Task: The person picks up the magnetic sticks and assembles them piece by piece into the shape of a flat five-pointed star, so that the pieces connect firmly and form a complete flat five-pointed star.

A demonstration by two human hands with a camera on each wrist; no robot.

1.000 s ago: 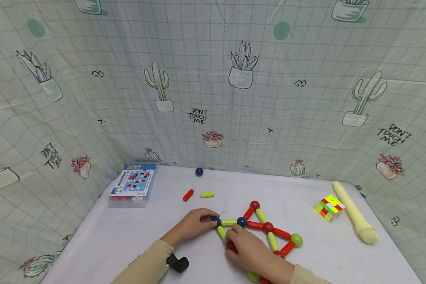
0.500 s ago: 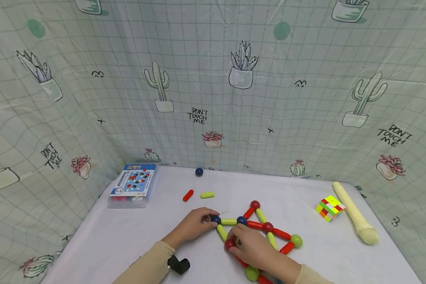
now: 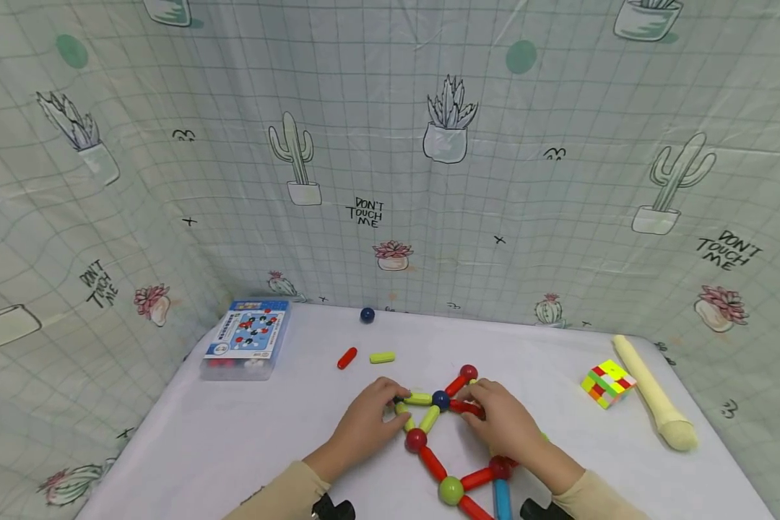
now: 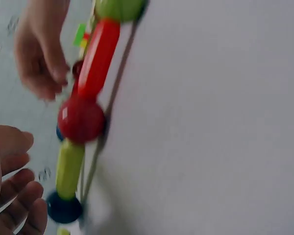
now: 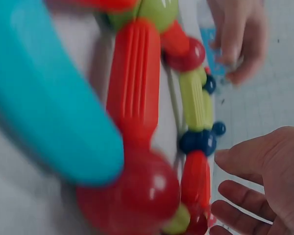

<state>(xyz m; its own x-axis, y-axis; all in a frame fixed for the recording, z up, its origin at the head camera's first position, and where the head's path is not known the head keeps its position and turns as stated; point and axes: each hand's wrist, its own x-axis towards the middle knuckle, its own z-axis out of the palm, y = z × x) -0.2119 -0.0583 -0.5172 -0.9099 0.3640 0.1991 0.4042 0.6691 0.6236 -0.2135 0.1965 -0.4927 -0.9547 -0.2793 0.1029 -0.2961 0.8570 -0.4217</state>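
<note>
A flat frame of coloured rods and balls lies on the table. My left hand [image 3: 367, 419] is at its left corner, partly covering a blue ball [image 4: 64, 207]; in the left wrist view its loosely bent fingers stand apart from that ball. Yellow-green rods link this corner, a second blue ball [image 3: 440, 400] and a red ball [image 3: 416, 440] in a triangle. My right hand [image 3: 510, 426] hovers by a red rod [image 3: 466, 407] and hides the joint behind it. Spread fingers and thumb, with nothing held, show in the right wrist view. A green ball [image 3: 451, 491] and blue rod [image 3: 503, 500] lie nearer me.
A loose red rod [image 3: 347, 358], yellow-green rod [image 3: 382, 357] and blue ball [image 3: 367, 315] lie behind the frame. At back left is a plastic case [image 3: 247, 339]. To the right are a puzzle cube [image 3: 608, 383] and a pale yellow club-shaped object [image 3: 653, 393].
My right hand has left the red ball and moved right and away from me, uncovering a yellow-green rod between it and the middle blue ball. My left hand has loosened at the corner ball.
</note>
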